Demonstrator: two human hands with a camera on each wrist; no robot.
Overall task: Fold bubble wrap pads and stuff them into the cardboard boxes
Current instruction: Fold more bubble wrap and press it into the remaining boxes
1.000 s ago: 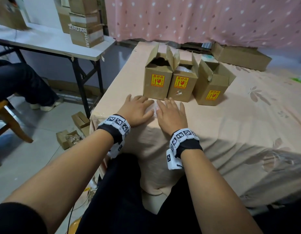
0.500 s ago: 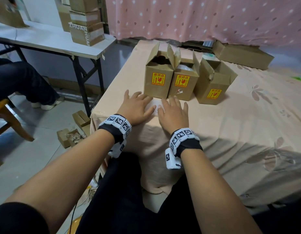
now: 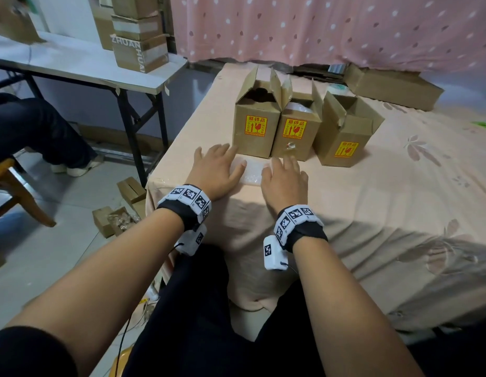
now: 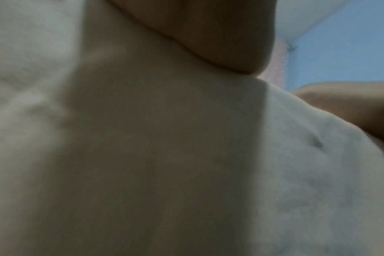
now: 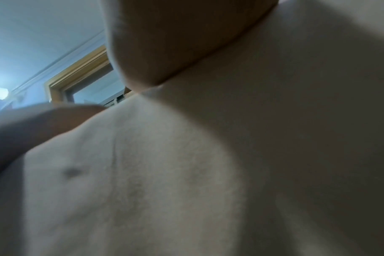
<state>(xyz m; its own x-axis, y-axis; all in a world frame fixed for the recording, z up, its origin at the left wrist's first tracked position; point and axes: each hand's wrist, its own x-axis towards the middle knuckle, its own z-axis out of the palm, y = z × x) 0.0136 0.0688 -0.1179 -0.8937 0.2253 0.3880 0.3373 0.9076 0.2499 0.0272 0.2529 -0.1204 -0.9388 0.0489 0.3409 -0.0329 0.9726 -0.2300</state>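
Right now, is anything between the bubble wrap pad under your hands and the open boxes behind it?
Nothing visible. The bubble wrap pad lies flat under the left hand and right hand, directly in front of the left box and middle box. Their top flaps stand open.

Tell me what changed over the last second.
The left hand and right hand slid apart, flat on the bubble wrap pad, uncovering more of it. Nothing was gripped or released. The three boxes stayed put.
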